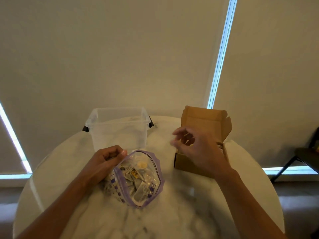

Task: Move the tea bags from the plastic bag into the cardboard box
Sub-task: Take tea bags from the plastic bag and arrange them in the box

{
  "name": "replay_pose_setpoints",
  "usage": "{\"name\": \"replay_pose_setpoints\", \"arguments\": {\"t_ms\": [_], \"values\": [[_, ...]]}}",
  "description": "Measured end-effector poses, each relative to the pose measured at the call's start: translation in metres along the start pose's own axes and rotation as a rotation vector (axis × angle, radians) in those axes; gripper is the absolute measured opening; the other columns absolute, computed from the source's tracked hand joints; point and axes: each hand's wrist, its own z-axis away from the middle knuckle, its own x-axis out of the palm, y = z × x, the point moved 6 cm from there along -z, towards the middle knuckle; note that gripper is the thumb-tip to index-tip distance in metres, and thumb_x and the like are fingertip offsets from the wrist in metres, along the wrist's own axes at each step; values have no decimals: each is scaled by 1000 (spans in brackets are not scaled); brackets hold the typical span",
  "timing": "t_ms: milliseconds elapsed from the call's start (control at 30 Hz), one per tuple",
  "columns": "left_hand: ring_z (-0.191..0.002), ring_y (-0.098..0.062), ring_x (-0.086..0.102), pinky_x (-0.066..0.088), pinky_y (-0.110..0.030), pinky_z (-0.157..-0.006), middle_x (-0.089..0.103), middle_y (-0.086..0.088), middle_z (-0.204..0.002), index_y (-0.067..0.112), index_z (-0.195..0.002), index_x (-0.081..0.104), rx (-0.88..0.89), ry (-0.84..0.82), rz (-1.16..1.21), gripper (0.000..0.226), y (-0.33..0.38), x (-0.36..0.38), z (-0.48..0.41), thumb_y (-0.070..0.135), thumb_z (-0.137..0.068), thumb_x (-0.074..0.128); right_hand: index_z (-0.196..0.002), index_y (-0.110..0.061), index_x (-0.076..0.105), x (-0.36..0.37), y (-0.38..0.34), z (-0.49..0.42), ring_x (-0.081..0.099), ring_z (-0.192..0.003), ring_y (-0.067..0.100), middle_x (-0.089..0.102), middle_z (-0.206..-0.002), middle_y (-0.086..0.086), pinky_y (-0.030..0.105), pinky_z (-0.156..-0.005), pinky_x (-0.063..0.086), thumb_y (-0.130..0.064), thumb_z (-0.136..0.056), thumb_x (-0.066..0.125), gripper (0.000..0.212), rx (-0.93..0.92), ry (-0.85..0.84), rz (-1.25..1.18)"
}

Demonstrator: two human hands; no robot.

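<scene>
Marble-look white table top, round, carries everything.

Left of centre, near: your left hand has its fingers curled and pinches the left rim of the plastic bag, holding the mouth open. Your forearm runs in from the near-left corner.

Far of that hand: a clear plastic bin stands upright, open at the top, with a dark clip on each side. It stands just beyond the bag; I cannot tell whether they touch.

Centre: the bag lies on the table, its purple zip rim gaping toward you in an oval. The tea bags sit in a loose heap inside it, strings and a few yellow tags showing through the film.

Right of centre: your right hand hovers over the left end of the cardboard box, fingers loosely curled and pointing left. It is motion-blurred; something pale may sit between the fingertips, but I cannot tell whether it holds anything.

The box rests on the table, well apart from the bag, lid flap standing up on its far side.

Far right, off the table: part of a dark chair.
</scene>
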Motion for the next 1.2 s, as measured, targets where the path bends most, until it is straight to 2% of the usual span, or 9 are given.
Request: {"name": "replay_pose_setpoints", "arguments": {"t_ms": [167, 267, 433, 533, 700, 867, 933, 1067, 1200], "values": [[-88, -27, 75, 57, -49, -92, 80, -16, -94, 10, -102, 78, -8, -8, -2, 36, 1, 1, 1, 45, -104, 66, -111, -22, 77, 70, -64, 27, 70, -88, 6, 76, -102, -10, 18, -76, 57, -26, -95, 80, 17, -217, -650, -96], [-87, -25, 73, 55, -45, -90, 78, -22, -95, 8, -102, 76, -1, -14, 16, 38, -1, 2, 0, 45, -104, 67, -117, -20, 77, 102, -75, 40, 65, -92, 4, 75, -113, -6, 19, -81, 50, -17, -96, 76, 22, -404, -762, 121], [-86, -25, 73, 55, -44, -88, 77, -22, -93, 8, -99, 77, 0, -20, 44, 39, -2, 3, -3, 46, -104, 71, -120, -22, 77, 112, -73, 43, 64, -106, 18, 69, -123, -3, 24, -75, 36, -13, -95, 72, 27, -513, -720, 311], [-83, -22, 73, 54, -42, -87, 79, -14, -89, 12, -93, 77, 5, -30, 37, 30, -2, 3, -2, 38, -102, 66, -122, -28, 77, 96, -64, 37, 62, -99, 10, 66, -117, -9, 22, -79, 49, -19, -98, 74, 26, -301, -678, 64], [-90, -33, 78, 58, -48, -93, 81, -12, -93, 13, -100, 79, 24, -28, -18, 29, -3, 0, -3, 38, -105, 65, -114, -26, 76, 59, -41, 27, 72, -90, 16, 73, -114, -5, 40, -82, 64, -30, -99, 75, 16, 54, -492, -399], [-99, -43, 76, 59, -59, -98, 81, -13, -95, 12, -101, 80, 15, -24, -15, 31, -2, 0, -2, 40, -104, 66, -110, -18, 79, 51, -29, 26, 52, -62, 25, 71, -106, 19, 39, -65, 50, -27, -98, 76, 15, 148, -420, -652], [-101, -44, 76, 59, -60, -98, 81, -13, -95, 12, -100, 80, 16, -25, -10, 31, 0, 1, -1, 40, -104, 66, -112, -12, 77, 52, -28, 27, 60, -68, 30, 73, -102, 21, 33, -65, 53, -22, -99, 75, 17, 150, -452, -700], [-99, -42, 77, 58, -63, -100, 81, -12, -96, 13, -102, 80, 9, -22, -3, 33, 1, 1, 0, 44, -105, 68, -113, -5, 76, 53, -27, 27, 76, -94, 34, 78, -105, 18, 41, -86, 61, -24, -97, 75, 24, 173, -486, -723], [-95, -34, 80, 59, -60, -99, 82, -10, -95, 15, -99, 80, 2, -23, -17, 30, 2, 2, 0, 42, -104, 66, -101, -5, 76, 47, -21, 22, 75, -87, 26, 78, -96, 11, 40, -86, 63, -26, -88, 84, 26, 209, -322, -694]]}}
